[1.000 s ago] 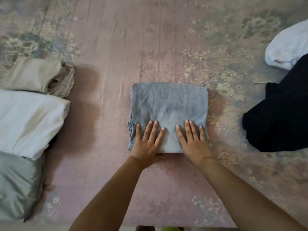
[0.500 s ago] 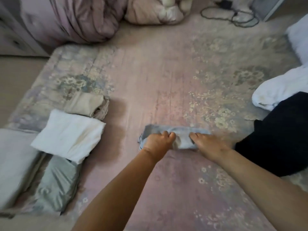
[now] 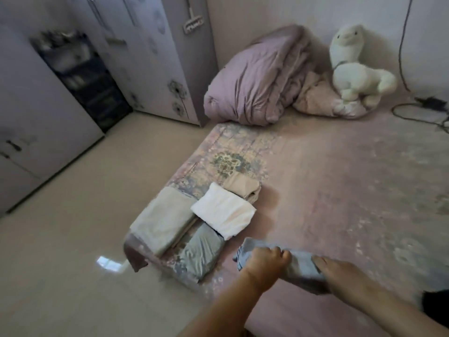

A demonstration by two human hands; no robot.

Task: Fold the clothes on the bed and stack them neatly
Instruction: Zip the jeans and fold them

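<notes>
Both hands hold the folded grey garment near the bed's front edge: left hand has fingers curled round its left end, right hand grips the right end, fingers partly hidden so exact hold is unclear there. Bundle's long axis runs left-right between the two grips, tilted slightly down toward the right. Key relation: the stack sits to the left, at the bed's front-left corner: white piece on top, beige piece behind it, grey-green piece nearest, pale cream piece at the left edge. Left hand is nearer the stack, so it likely leads the carry. Versus half a second ago: the garment was low on the bed, now it looks lifted and shifted left toward the stack; the view has swung up and left.
</notes>
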